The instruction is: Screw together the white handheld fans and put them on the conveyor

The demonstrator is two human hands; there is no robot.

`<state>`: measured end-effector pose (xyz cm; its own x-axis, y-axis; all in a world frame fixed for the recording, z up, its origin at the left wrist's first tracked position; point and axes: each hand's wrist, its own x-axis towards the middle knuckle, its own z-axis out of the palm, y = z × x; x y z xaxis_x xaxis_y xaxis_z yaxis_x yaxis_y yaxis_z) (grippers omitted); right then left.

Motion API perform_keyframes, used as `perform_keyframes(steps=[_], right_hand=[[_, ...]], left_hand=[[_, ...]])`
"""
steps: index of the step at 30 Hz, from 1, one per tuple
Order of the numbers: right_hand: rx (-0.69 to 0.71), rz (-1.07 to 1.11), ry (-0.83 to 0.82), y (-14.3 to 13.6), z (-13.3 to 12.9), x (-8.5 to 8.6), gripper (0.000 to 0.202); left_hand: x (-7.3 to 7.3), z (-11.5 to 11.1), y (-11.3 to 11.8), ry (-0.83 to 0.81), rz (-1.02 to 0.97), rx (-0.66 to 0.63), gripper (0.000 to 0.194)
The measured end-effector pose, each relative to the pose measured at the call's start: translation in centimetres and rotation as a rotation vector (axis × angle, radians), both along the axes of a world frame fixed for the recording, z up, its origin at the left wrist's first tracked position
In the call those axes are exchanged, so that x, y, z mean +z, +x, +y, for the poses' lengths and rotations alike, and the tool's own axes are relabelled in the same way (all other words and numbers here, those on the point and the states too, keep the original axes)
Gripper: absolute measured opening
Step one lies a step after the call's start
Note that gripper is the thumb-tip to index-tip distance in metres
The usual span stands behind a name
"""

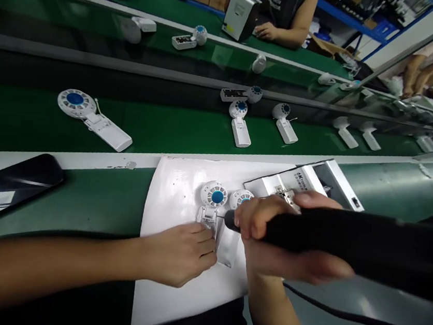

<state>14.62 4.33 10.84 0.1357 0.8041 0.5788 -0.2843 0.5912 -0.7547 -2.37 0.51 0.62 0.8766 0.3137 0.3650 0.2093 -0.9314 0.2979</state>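
Observation:
On a white sheet (161,302) lies a white handheld fan (214,195) with a blue round centre. My left hand (183,252) is closed round its handle and hides most of it. A black electric screwdriver (332,243) is gripped in my right hand (270,236), held nearly level. Its thin bit reaches left to the fan's neck; whether it sits on a screw is too small to tell. Close beside, a second white fan (226,247) lies partly behind the screwdriver and my right fingers.
A white screw feeder box (304,180) stands beyond my right hand. At left lies a flat black object (14,186). Several fans, one a white fan (94,117), lie along the green conveyor belt (173,131). Across it sits a co-worker (284,13). A black cable (351,316) runs right.

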Motion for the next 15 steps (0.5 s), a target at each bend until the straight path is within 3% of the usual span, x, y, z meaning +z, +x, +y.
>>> perform_keyframes(steps=[6,15], right_hand=[[0.004,-0.021,-0.090,-0.4,2.0,-2.3,0.046],[0.032,-0.019,-0.208,-0.3,2.0,-2.9,0.047]], left_hand=[[0.0,0.1,0.1,-0.002,0.002,-0.006,0.009],[0.1,-0.1,0.1,0.020,0.023,0.005,0.009]])
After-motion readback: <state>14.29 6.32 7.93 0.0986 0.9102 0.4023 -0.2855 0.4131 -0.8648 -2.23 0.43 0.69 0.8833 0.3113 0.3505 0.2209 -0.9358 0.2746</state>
